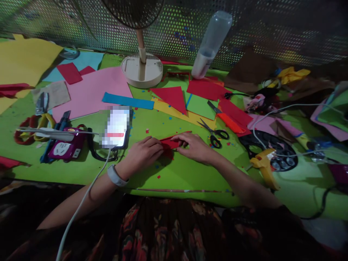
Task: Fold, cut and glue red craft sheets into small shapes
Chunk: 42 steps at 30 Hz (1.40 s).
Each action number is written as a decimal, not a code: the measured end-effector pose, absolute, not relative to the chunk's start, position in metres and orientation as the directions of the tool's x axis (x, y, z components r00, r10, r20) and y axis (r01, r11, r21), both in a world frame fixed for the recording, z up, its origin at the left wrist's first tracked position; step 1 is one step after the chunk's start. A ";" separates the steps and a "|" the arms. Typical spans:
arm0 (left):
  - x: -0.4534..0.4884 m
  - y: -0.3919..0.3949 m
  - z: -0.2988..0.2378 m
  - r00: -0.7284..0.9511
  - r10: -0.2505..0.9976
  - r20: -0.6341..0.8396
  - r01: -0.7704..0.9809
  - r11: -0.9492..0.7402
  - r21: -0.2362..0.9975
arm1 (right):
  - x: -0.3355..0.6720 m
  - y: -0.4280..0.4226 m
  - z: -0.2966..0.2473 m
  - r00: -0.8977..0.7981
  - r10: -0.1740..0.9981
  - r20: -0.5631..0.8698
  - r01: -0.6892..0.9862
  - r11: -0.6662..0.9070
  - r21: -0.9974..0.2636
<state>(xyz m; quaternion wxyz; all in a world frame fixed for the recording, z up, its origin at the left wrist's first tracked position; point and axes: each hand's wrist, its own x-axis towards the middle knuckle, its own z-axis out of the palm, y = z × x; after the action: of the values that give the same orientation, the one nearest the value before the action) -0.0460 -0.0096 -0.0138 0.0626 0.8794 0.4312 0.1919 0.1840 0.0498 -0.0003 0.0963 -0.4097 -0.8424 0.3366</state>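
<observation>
A small folded piece of red paper [170, 143] lies on the green sheet [163, 170] in front of me. My left hand [144, 152] rests on its left end with fingers curled and pressed down on it. My right hand [194, 146] lies over its right end, fingers pressed flat on the fold. Both hands hold the paper against the table. A pale band sits on my left wrist [116, 175].
A phone [116, 127] on a white cable lies left of my hands. Black scissors [214, 134] lie to the right, a yellow glue gun [265, 166] beyond. Fan base [141, 70], a clear bottle [209, 47], coloured paper sheets and tools [43, 127] crowd the table.
</observation>
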 end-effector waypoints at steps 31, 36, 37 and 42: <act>-0.052 -0.007 -0.014 0.613 0.743 0.269 0.677 -0.669 0.305 | 0.182 0.049 0.005 -0.643 0.749 -0.157 0.664 0.443 -0.603; -0.055 -0.005 -0.012 0.622 0.739 0.257 0.655 -0.672 0.347 | 0.184 0.050 0.002 -0.644 0.754 -0.134 0.656 0.453 -0.605; -0.055 -0.005 -0.012 0.623 0.735 0.266 0.656 -0.677 0.334 | 0.183 0.049 0.002 -0.638 0.759 -0.130 0.659 0.451 -0.602; -0.060 -0.005 -0.011 0.677 0.681 0.279 0.637 -0.732 0.243 | 0.183 0.036 0.003 -0.645 0.760 -0.075 0.674 0.520 -0.525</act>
<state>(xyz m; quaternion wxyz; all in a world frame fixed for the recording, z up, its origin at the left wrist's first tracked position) -0.0595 -0.0055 -0.0114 0.0631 0.9134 0.3608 0.1777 0.1826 0.0361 0.0034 0.0823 -0.4130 -0.8680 0.2632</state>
